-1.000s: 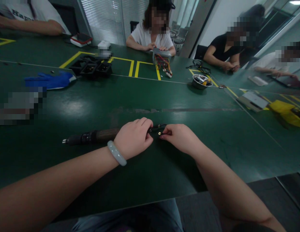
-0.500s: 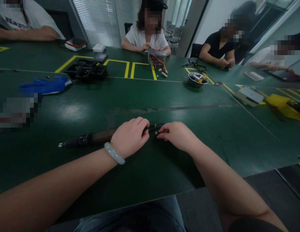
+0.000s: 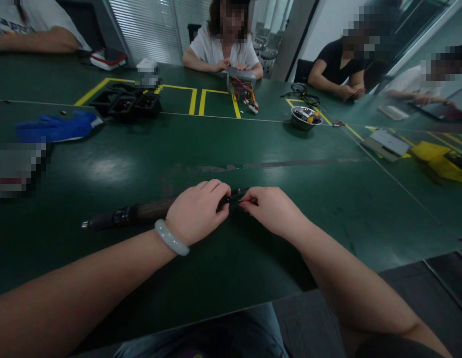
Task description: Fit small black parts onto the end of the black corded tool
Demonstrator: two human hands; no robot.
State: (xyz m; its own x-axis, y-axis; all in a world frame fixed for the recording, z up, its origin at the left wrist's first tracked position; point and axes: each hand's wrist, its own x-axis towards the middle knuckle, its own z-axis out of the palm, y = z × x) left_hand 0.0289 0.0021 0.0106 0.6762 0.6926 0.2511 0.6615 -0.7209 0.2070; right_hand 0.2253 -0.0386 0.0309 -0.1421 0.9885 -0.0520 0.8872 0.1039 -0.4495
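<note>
A long, dark, stick-shaped tool lies slanted on the green table, with a ringed black collar and a small silver tip at its left end. My left hand, a pale green bangle at its wrist, is closed over the tool's right end, which it hides. Just beyond those fingers a thin black cord shows. My right hand pinches a very small piece with a brass-coloured end, mostly covered by the fingertips. The two hands are close together, with a narrow gap between them.
Black trays, a blue glove and a metal bowl with small parts sit farther back. Across the table a person handles a grey box with coloured wires. Other people sit along the far side. The table's front edge is near my lap.
The brass-coloured piece in my right hand has turned and moved closer to my left hand, and less of it shows. My left hand keeps its hold on the tool. The view has shifted slightly.
</note>
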